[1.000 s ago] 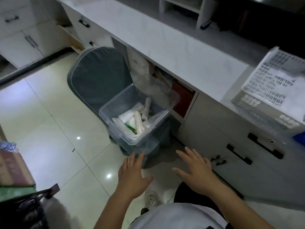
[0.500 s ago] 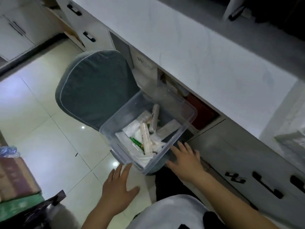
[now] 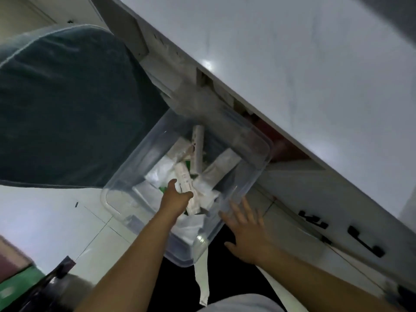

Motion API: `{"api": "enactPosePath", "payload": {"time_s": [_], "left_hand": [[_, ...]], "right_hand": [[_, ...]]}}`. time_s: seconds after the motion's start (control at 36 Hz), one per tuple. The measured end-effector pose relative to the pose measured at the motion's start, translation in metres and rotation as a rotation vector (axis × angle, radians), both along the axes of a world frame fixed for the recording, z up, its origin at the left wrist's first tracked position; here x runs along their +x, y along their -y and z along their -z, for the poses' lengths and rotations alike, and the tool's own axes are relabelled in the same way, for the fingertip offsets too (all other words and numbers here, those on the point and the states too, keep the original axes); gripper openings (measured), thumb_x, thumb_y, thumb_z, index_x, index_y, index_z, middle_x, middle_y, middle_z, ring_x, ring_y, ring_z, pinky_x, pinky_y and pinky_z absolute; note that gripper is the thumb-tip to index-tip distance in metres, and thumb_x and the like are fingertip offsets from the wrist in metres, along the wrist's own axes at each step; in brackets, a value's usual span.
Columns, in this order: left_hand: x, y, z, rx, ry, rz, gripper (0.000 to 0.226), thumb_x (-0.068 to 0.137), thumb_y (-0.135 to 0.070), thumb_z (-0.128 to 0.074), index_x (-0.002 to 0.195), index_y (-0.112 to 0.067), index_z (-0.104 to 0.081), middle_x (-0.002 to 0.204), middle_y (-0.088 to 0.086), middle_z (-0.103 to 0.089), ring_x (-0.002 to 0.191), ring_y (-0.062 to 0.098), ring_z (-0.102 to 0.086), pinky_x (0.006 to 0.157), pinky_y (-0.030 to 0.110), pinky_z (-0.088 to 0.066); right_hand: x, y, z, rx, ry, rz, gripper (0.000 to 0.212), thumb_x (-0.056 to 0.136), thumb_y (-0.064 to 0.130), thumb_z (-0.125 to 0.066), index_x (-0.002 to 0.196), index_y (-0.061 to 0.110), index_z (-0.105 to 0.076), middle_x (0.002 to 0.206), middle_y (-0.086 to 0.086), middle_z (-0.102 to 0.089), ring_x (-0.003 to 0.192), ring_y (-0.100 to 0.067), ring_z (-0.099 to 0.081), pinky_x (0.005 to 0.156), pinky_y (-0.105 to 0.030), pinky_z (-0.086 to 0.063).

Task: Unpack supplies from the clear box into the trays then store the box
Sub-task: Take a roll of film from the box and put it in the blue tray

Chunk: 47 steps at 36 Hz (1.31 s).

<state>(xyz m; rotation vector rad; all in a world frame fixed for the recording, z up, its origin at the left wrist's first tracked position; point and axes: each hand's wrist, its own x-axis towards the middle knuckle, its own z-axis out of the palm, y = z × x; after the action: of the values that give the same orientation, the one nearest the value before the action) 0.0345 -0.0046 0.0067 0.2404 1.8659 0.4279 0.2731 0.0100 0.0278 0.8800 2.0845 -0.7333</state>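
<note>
The clear plastic box [image 3: 135,167] sits on a chair seat below the counter edge, open at the top. Inside lie several white packets and tubes [image 3: 199,152], with bits of green packaging between them. My left hand [image 3: 175,197] reaches down into the box, and its thumb and forefinger close around a long white packet [image 3: 184,180]. My right hand [image 3: 245,230] is spread flat, fingers straight, against the outside of the box's near right wall. No trays are in view.
A dark teal chair back [image 3: 67,104] rises left of the box. The white counter [image 3: 304,64] overhangs at the right, with open shelves under it and drawers with black handles [image 3: 364,244]. Glossy floor tiles [image 3: 45,221] spread at the left.
I have leaned in close over the box. My left hand went from outside the near corner down into the box onto a white packet. My right hand stays by the right wall.
</note>
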Motion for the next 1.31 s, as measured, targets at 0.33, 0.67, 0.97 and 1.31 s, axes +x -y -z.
{"api": "enactPosePath", "payload": {"time_s": [0.33,0.67,0.97,1.31], "left_hand": [[0.010,-0.017,0.131,-0.173,0.067,-0.290,0.076,0.080,-0.014,-0.074,0.142,-0.010,-0.030,0.137,0.019,-0.048,0.118,0.040,-0.053,0.100,0.056,-0.047],[0.007,-0.004,0.121,-0.017,-0.066,-0.266,0.061,0.082,-0.006,-0.074,0.135,-0.005,-0.043,0.133,0.019,-0.056,0.115,0.036,-0.059,0.094,0.038,-0.049],[-0.056,0.010,-0.020,0.220,0.103,-0.293,0.051,0.082,-0.003,-0.074,0.127,-0.019,-0.056,0.116,0.005,-0.069,0.104,0.025,-0.067,0.095,0.055,-0.053],[-0.080,0.036,-0.041,0.268,0.067,-0.326,0.064,0.082,-0.016,-0.078,0.133,-0.038,-0.047,0.123,-0.007,-0.065,0.106,0.013,-0.067,0.087,0.042,-0.059]], "right_hand": [[-0.001,0.009,0.007,0.100,-0.029,0.041,0.079,0.094,0.066,-0.039,0.156,0.043,0.004,0.159,-0.001,0.033,0.140,-0.036,0.039,0.116,-0.067,0.004],[-0.013,0.020,0.011,0.084,0.051,0.126,0.076,0.092,0.069,-0.033,0.157,0.043,-0.001,0.156,0.003,0.038,0.134,-0.032,0.047,0.115,-0.063,0.009],[-0.049,-0.018,-0.023,0.050,0.090,0.287,0.070,0.092,0.064,-0.045,0.154,0.033,-0.031,0.168,-0.009,0.000,0.153,-0.033,0.010,0.118,-0.058,0.003],[-0.153,-0.130,0.049,0.005,-0.167,0.678,0.052,0.081,0.055,-0.068,0.124,0.028,-0.058,0.115,-0.010,-0.064,0.105,-0.033,-0.062,0.086,-0.038,-0.052]]}}
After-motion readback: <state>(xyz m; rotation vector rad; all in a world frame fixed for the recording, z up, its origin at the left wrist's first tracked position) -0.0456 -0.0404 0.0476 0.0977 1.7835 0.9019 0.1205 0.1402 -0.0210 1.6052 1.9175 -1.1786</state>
